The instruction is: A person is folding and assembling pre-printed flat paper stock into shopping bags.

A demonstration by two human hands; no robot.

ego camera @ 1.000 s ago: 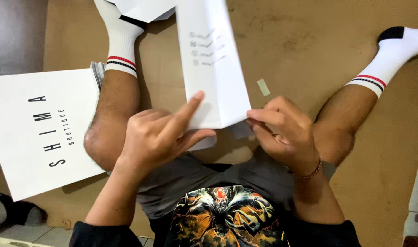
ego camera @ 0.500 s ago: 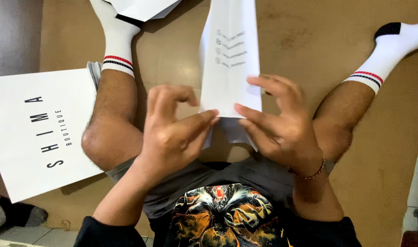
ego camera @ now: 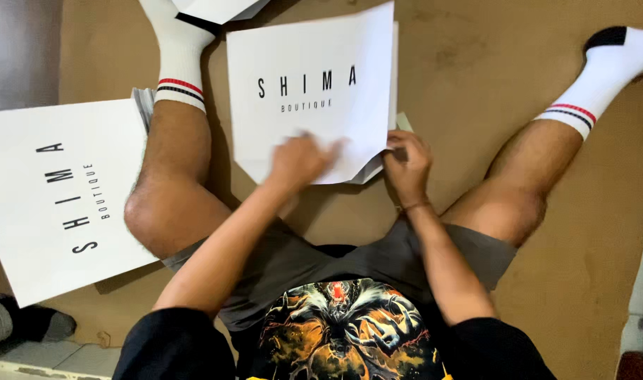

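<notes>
A flat white paper bag [ego camera: 311, 98] with black lettering lies face up on the brown cardboard floor [ego camera: 476, 77] between my spread legs. My left hand [ego camera: 302, 160], blurred with motion, rests with its fingers loosely curled on the bag's near edge. My right hand [ego camera: 407, 165] pinches the bag's near right corner, where a folded flap shows underneath.
A second white printed bag [ego camera: 54, 197] lies flat to the left, beside my left knee [ego camera: 163, 204]. More white sheets [ego camera: 216, 8] sit at the top by my left foot. My right leg [ego camera: 539, 169] stretches to the upper right. Grey tiles [ego camera: 19, 49] border the cardboard at left.
The bag was held upright and narrow, folded, between both hands. It now lies opened out flat with its printed face up, and both hands have dropped to its near edge.
</notes>
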